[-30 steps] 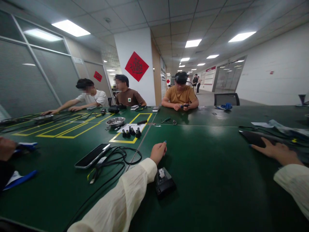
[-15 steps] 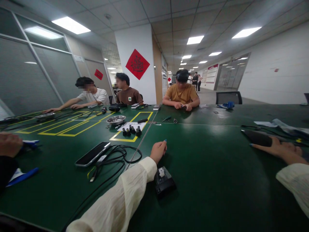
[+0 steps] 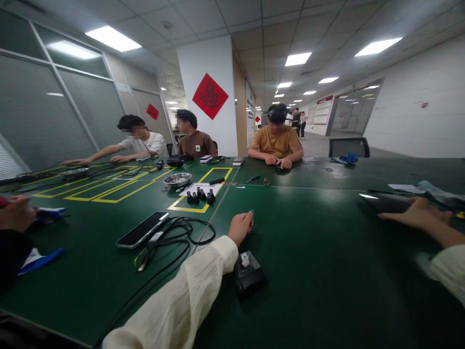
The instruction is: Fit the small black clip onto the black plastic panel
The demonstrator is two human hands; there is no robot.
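Note:
My left hand (image 3: 241, 228) rests on the green table (image 3: 312, 252), fingers curled closed and thumb pointing away, with a blue tip at the thumb. Whether anything is inside it is hidden. Just below its wrist lies a small black box-like device (image 3: 250, 275) with a clear part and a white label. Off to the right, my right hand (image 3: 421, 213) grips a dark flat device (image 3: 385, 202) with a glossy edge; its exact kind is unclear. The thumb lies along the near side, and the other fingers are partly hidden behind.
Left of my arm are a phone (image 3: 142, 230) and a coiled black cable (image 3: 178, 232). Farther off are several black cylindrical parts (image 3: 199, 196), a metal bowl (image 3: 177, 180) and a screwdriver (image 3: 253, 178). A co-worker's hand (image 3: 19, 213) is at the left; people sit opposite.
The view has shifted slightly. My right hand and the dark device have moved a little, and the device's edge now catches light. My left hand keeps its pose.

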